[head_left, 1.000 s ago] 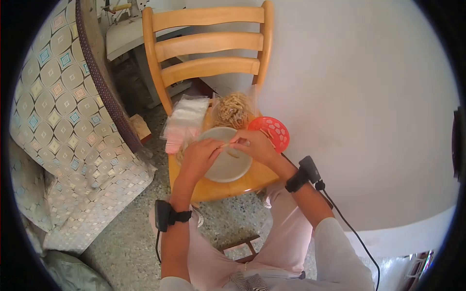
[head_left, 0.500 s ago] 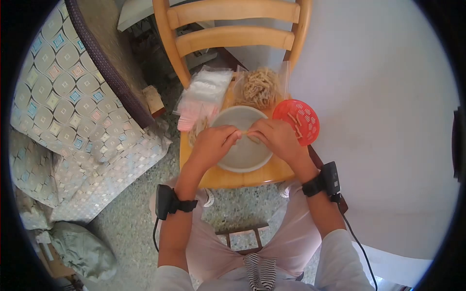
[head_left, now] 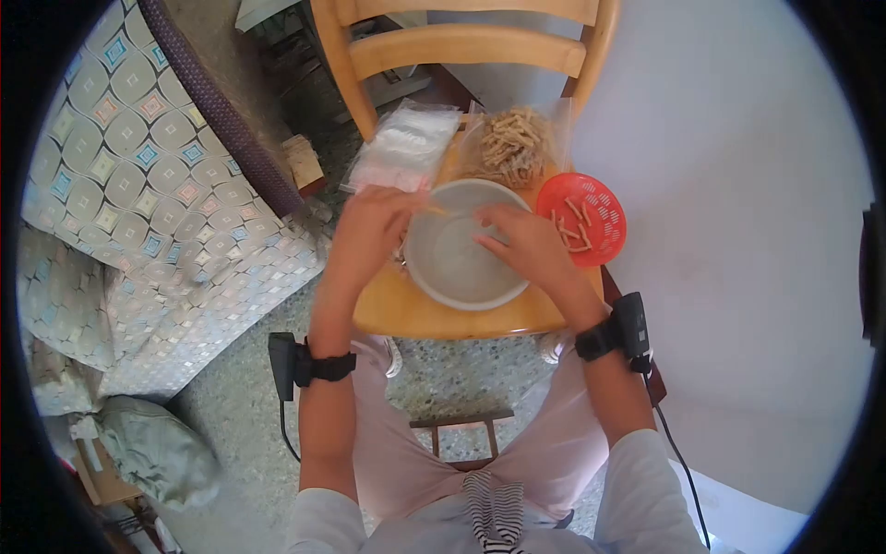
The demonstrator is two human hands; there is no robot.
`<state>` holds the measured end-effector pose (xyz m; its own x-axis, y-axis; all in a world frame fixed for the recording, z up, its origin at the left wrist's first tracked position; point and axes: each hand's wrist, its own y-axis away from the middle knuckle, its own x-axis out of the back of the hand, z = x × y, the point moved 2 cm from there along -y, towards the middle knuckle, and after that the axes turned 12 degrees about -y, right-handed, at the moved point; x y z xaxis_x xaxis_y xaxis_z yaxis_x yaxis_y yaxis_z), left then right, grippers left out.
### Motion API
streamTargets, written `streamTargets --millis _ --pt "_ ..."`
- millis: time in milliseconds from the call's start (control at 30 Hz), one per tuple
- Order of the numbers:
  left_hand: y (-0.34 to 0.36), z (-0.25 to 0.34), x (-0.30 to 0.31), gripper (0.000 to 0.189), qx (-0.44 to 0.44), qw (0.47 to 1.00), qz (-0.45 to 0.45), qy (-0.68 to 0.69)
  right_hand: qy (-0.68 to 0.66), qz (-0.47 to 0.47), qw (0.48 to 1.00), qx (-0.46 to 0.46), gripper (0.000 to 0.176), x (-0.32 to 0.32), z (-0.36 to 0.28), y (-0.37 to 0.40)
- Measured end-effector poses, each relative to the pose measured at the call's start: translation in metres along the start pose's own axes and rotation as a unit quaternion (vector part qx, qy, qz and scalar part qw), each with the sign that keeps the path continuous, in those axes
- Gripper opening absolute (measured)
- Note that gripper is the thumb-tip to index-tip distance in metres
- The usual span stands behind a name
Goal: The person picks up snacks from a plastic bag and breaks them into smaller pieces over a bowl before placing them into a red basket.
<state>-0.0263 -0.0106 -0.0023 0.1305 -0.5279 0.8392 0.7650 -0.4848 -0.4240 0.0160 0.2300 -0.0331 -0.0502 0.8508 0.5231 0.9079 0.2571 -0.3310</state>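
Note:
My left hand, slightly blurred, is at the left rim of a whitish bowl. Its fingers are pinched on a thin yellowish strip that points over the bowl. My right hand hovers above the bowl's right side with thumb and fingers apart, holding nothing that I can see. To its right, a red perforated basket contains several short tan sticks. Behind the bowl stands a clear plastic bag full of similar sticks.
A wooden chair carries all these things on its seat. Clear plastic zip bags lie at the back left. A patterned cloth-covered sofa is on the left, and a white wall is on the right.
My hands were together over the bowl, both on a small thin piece. They have parted: the left moved left with the strip, while the right opened. The view has shifted slightly.

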Motion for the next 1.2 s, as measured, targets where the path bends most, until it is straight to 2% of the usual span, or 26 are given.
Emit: streamTargets --millis 33,67,100,133,200,333,367,400,467,533,600,667,700,767,833,900,933,1000,1133,1200 --pt "0.001 -0.002 0.005 0.019 0.000 1.000 -0.005 -0.002 0.070 -0.020 0.997 0.021 0.024 -0.005 0.009 0.001" --pt "0.001 -0.006 0.010 0.018 0.044 0.999 0.022 -0.001 0.142 -0.040 0.988 0.042 0.026 -0.009 0.018 0.004" --pt "0.000 -0.009 0.015 0.018 0.086 0.995 0.051 0.000 0.140 -0.038 0.989 0.040 0.026 -0.012 0.019 0.005" --pt "0.000 -0.012 0.016 0.018 0.085 0.995 0.049 0.000 0.150 -0.034 0.987 0.041 0.026 -0.015 0.020 0.005" --pt "0.003 -0.015 0.018 0.016 0.083 0.990 0.076 -0.091 0.159 -0.035 0.986 0.040 0.026 -0.019 0.024 0.007" --pt "0.008 -0.010 0.015 0.015 0.112 0.991 0.025 -0.065 0.261 -0.069 0.963 0.015 0.019 -0.021 0.033 0.012" --pt "0.009 -0.006 0.013 0.015 0.134 0.991 0.013 -0.022 0.290 -0.079 0.954 0.000 0.016 -0.021 0.034 0.013" --pt "0.010 -0.005 0.012 0.014 0.156 0.988 0.001 0.022 0.289 -0.079 0.954 0.000 0.016 -0.021 0.037 0.015" --pt "0.011 -0.007 0.010 0.015 0.156 0.988 -0.013 0.003 0.301 -0.056 0.952 0.021 0.013 -0.022 0.043 0.017" --pt "0.010 -0.008 0.005 0.017 0.155 0.987 -0.028 -0.013 0.287 -0.063 0.956 0.020 0.013 -0.022 0.042 0.014" --pt "0.008 -0.008 0.003 0.022 0.097 0.993 0.019 -0.057 0.271 -0.073 0.959 0.021 0.013 -0.024 0.033 0.011" --pt "0.007 -0.010 0.000 0.027 0.090 0.989 0.042 -0.109 0.235 -0.005 0.971 0.046 0.014 -0.021 0.016 0.004" --pt "0.008 -0.011 -0.003 0.033 0.080 0.982 0.066 -0.159 0.234 -0.005 0.971 0.046 0.014 -0.022 0.018 0.002" --pt "0.012 -0.017 -0.013 0.038 0.104 0.980 0.061 -0.160 0.171 0.017 0.983 0.070 0.016 -0.019 0.021 -0.002" --pt "0.010 -0.013 -0.013 0.043 0.128 0.977 0.056 -0.161 0.175 -0.006 0.983 0.049 0.018 -0.013 0.014 -0.005" --pt "0.007 -0.015 -0.017 0.050 0.264 0.961 -0.074 -0.043 0.178 -0.029 0.983 0.029 0.021 -0.010 0.010 -0.005" --pt "0.007 -0.016 -0.020 0.050 0.264 0.961 -0.074 -0.043 0.166 -0.021 0.985 0.049 0.020 -0.009 0.009 -0.005" --pt "0.007 -0.014 -0.024 0.055 0.169 0.984 0.012 -0.057 0.154 -0.012 0.986 0.065 0.020 -0.008 0.010 -0.002" --pt "0.002 -0.006 -0.018 0.057 0.181 0.983 -0.001 -0.009 0.126 -0.008 0.989 0.074 0.018 -0.010 0.016 -0.001" --pt "0.001 0.001 -0.009 0.057 0.202 0.976 0.030 0.077 0.120 -0.023 0.990 0.063 0.018 -0.010 0.022 -0.001"
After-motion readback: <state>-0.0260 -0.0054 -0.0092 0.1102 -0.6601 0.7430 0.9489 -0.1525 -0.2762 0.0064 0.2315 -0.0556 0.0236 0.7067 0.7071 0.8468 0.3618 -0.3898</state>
